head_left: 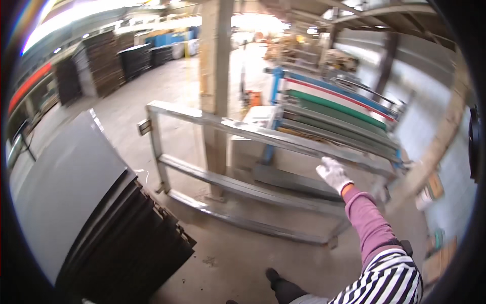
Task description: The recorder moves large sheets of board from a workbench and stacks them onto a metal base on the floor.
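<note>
My right hand (334,175), in a white work glove, reaches forward from the right with its fingers loosely stretched out and slightly blurred. It appears just below the top rail of a grey metal frame (276,136); I cannot tell whether it touches the rail. The frame stands upright across the middle and has several long horizontal rails. Nothing shows in the glove. My left hand is out of view.
A stack of dark grey sheets (71,167) fills the left side. Behind the frame rise a concrete pillar (216,66) and a blue-framed machine with a green roller (336,109). Tall dark stacks (101,63) stand far left. Boxes (430,191) lie along the right.
</note>
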Demonstrator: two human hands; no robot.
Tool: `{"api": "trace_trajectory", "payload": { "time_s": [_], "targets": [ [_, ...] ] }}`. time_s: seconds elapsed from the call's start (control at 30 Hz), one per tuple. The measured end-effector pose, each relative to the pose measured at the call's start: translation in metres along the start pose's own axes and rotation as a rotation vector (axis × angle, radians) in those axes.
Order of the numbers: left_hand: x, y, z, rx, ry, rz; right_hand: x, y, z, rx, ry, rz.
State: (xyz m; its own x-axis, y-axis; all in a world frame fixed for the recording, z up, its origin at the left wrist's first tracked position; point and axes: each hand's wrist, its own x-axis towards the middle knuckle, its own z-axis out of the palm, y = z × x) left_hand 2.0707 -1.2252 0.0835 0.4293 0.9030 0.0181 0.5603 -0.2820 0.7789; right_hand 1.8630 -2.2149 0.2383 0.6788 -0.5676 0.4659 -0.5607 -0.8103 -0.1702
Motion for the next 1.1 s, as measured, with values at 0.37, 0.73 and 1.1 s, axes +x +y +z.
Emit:
{"api": "trace_trajectory", "payload": {
  "time_s": [0.37,0.73,1.1],
  "targets": [
    [-0.412,0.238,0.194,-0.573,-1.166,-0.377,0.206,0.044,0.12,-0.2,-0.558,0.261],
    [-0.627,0.38,0.293,-0.669,-1.401,-0.257,0.044,-0.047,0.042,0.062,-0.758,0.139],
    [-0.427,0.225,0.245,-0.94,-1.304,-0.564,-0.2,-0.133,-0.035,0.047,-0.741,-0.132]
  ]
}}
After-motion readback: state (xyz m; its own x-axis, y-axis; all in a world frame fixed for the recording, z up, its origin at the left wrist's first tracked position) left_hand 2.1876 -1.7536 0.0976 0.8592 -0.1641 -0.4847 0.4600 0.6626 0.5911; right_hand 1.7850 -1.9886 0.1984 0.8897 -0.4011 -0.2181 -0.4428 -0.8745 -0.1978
